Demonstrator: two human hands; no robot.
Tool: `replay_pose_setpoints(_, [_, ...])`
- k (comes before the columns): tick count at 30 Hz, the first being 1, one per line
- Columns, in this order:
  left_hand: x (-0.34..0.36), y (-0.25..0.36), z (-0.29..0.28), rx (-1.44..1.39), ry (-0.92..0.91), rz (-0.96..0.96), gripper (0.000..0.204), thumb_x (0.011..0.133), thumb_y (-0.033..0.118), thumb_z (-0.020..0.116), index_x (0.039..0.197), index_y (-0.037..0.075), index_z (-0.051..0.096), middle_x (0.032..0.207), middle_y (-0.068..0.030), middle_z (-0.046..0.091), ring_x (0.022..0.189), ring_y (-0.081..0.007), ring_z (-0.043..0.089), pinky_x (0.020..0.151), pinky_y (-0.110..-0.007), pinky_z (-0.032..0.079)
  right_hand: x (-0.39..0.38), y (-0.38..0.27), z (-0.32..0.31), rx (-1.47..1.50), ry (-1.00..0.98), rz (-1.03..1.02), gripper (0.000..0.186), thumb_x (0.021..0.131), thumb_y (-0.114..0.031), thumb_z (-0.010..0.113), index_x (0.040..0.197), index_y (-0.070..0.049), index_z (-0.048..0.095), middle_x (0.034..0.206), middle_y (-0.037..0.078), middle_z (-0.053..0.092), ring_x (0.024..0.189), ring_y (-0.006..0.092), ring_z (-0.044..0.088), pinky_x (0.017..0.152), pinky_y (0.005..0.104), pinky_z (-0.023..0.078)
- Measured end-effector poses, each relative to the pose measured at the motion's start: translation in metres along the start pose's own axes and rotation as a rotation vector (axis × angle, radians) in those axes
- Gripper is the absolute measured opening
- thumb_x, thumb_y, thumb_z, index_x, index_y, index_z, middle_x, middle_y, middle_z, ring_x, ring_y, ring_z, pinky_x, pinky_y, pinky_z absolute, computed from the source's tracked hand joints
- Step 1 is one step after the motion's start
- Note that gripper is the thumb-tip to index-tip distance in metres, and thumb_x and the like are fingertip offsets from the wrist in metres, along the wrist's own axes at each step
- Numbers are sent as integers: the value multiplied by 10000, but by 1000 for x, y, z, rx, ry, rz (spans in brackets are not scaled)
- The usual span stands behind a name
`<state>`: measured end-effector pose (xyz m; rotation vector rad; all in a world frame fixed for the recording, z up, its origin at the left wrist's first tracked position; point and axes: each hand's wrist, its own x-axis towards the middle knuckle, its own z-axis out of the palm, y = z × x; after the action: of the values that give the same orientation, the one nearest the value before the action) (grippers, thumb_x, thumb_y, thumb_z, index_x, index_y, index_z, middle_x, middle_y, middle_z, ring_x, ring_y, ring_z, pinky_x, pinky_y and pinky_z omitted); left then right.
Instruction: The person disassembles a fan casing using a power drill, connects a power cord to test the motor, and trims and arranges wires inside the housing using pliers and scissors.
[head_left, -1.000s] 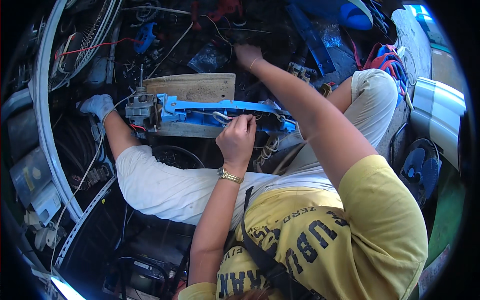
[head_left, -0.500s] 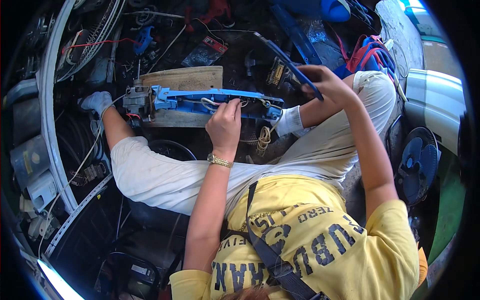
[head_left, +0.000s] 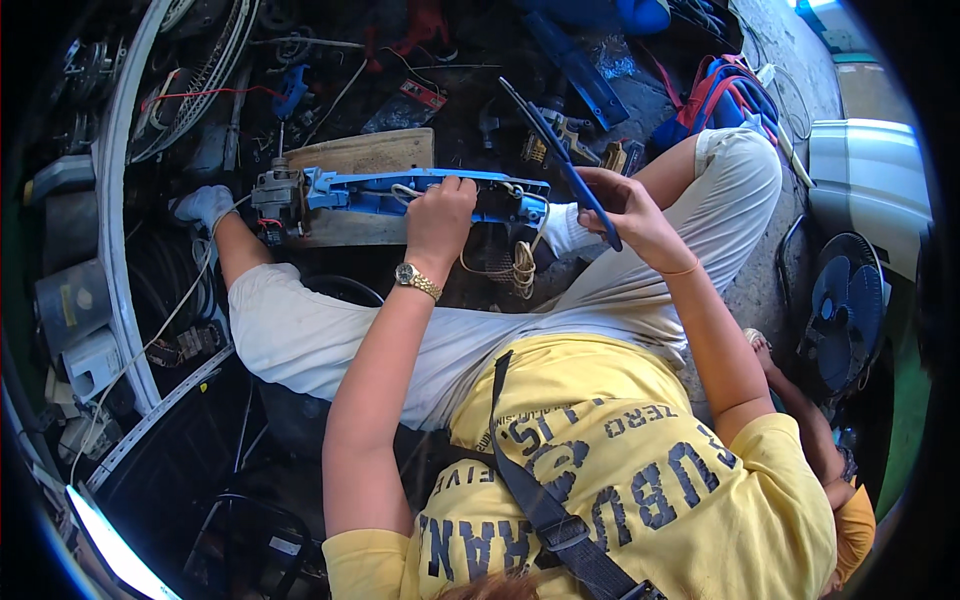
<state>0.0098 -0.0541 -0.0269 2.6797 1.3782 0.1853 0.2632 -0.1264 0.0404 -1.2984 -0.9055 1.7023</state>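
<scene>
A long blue plastic housing [head_left: 365, 197], joined at its left end to a bare grey fan motor [head_left: 277, 196], lies across a wooden board [head_left: 385, 150]. White wire [head_left: 404, 193] runs along the inside of the housing. My left hand [head_left: 441, 215] is over the middle of the housing, its fingers closed on the wire; the fingertips are partly hidden. To the right, my right hand [head_left: 640, 218] grips the lower end of a long, narrow blue cover [head_left: 550, 143]. It is held slanted in the air, apart from the housing. A bundled pale cord [head_left: 523, 265] hangs below the housing's right end.
Beyond the board lie a yellow-black power drill [head_left: 560, 137], a hammer [head_left: 489, 127], a blue plastic panel [head_left: 580, 72] and a red-blue bag [head_left: 715, 105]. A fan blade assembly [head_left: 842, 310] stands at right, near another person's arm [head_left: 810, 420]. A white metal frame [head_left: 120, 260] rises at left.
My right hand has moved slightly down and left with the blue cover. My left hand stays at the housing, its forearm shifted left. Another person's arm has come into sight at lower right.
</scene>
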Motion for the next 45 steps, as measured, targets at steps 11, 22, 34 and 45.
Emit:
replay_pose_setpoints(11, [-33, 10, 8, -1433, 395, -674, 108, 930, 117, 609, 947, 15, 579, 928, -44, 666, 578, -69, 565, 471, -196, 434, 2, 26, 6, -432, 100, -125, 506, 754, 7, 727, 1223, -36, 542, 856, 1, 537, 788, 61, 509, 691, 209, 430])
replay_pose_setpoints(22, [-20, 24, 14, -1583, 445, -824, 77, 942, 72, 578, 978, 11, 610, 789, -42, 648, 696, -88, 636, 595, -232, 557, 22, 27, 37, -1111, 174, -353, 538, 633, -333, 815, 1089, -139, 607, 940, 53, 644, 948, 256, 605, 799, 392, 375])
replay_pose_setpoints(34, [-18, 24, 13, -1475, 454, -810, 58, 924, 42, 584, 932, 6, 629, 770, -5, 636, 625, -46, 571, 518, -211, 489, 34, 29, 47, -1130, 154, -383, 485, 655, -304, 818, 1062, -131, 621, 885, 50, 650, 865, 253, 623, 720, 374, 355])
replay_pose_setpoints(45, [-20, 20, 24, -1300, 371, -773, 60, 878, -7, 600, 931, -27, 619, 763, -43, 640, 678, -110, 551, 645, -265, 440, 34, 25, 43, -1171, 165, -386, 401, 658, -156, 754, 1040, -161, 633, 864, 38, 653, 782, 242, 616, 669, 363, 336])
